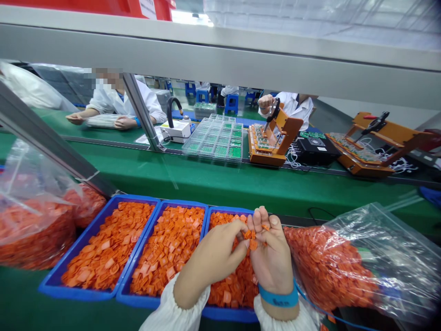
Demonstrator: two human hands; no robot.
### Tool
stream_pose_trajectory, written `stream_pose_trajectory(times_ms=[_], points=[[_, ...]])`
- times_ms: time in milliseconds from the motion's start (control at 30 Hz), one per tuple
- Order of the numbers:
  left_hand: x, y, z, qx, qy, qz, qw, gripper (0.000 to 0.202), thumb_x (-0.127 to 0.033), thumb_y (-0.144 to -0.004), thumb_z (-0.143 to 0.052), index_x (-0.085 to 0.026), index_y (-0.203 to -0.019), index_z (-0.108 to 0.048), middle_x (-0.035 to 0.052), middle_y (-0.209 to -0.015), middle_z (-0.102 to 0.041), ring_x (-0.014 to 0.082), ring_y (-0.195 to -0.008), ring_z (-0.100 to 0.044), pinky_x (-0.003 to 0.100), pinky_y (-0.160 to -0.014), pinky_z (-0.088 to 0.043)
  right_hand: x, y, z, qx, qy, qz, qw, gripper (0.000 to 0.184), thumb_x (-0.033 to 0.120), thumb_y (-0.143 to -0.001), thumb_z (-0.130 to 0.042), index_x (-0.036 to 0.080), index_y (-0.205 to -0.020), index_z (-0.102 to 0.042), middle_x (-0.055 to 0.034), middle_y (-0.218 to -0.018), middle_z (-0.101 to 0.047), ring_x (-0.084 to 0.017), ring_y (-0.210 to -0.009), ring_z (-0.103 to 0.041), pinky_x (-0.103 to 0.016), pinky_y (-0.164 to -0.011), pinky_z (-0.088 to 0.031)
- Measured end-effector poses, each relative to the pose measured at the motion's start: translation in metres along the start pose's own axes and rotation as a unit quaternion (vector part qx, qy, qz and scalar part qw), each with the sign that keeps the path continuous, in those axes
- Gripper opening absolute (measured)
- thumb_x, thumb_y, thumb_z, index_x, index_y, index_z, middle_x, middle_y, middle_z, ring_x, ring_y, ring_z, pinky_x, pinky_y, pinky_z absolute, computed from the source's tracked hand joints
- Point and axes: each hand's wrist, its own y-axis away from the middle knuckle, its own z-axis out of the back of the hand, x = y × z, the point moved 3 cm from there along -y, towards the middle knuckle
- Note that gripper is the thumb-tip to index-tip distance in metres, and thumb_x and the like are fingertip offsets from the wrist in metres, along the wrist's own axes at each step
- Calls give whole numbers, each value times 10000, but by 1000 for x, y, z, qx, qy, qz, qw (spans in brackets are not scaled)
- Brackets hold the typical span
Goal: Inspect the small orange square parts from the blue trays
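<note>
My right hand [272, 257], with a blue wrist strap [278, 296], is turned palm up and cupped around several small orange plastic pieces [253, 243]. From the left, my left hand [220, 248] reaches across to it, thumb and fingers pinched at the pieces by the right fingers. Exactly which piece the left fingertips grip is partly hidden. Both hands are above the right blue tray [229, 313], which is filled with the same flat orange pieces. Two more blue trays, the middle one [138, 299] and the left one [76, 294], hold similar piles.
Clear bags of orange pieces lie at right [330, 266] and left [37, 230]. Behind the trays runs a green surface [165, 172]. Beyond it are a clear compartment tray [215, 140], orange fixtures [272, 138], and co-workers in white coats. A metal shelf beam [220, 59] crosses overhead.
</note>
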Motion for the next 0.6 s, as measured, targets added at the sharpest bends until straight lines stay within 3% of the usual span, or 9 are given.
stream_pose_trajectory(times_ms=[433, 600], points=[[-2, 0, 1, 3, 5, -5, 1000, 157, -141, -943, -566, -229, -1063, -620, -2, -938, -711, 186, -786, -636, 295, -692, -394, -1, -1, 1, -3, 1, 8, 1000, 406, 13, -484, -720, 260, -779, -589, 72, -971, -771, -137, -1024, -740, -346, -1057, -541], [-4, 1, 2, 15, 0, -1, 1000, 95, -234, -965, -621, -229, -1060, -616, 3, -938, -697, 194, -796, -630, 297, -714, -402, -2, -1, 3, 2, -2, 14, 1000, 424, -7, -489, -680, 266, -802, -593, 76, -986, -765, -127, -1043, -734, -315, -1057, -546]])
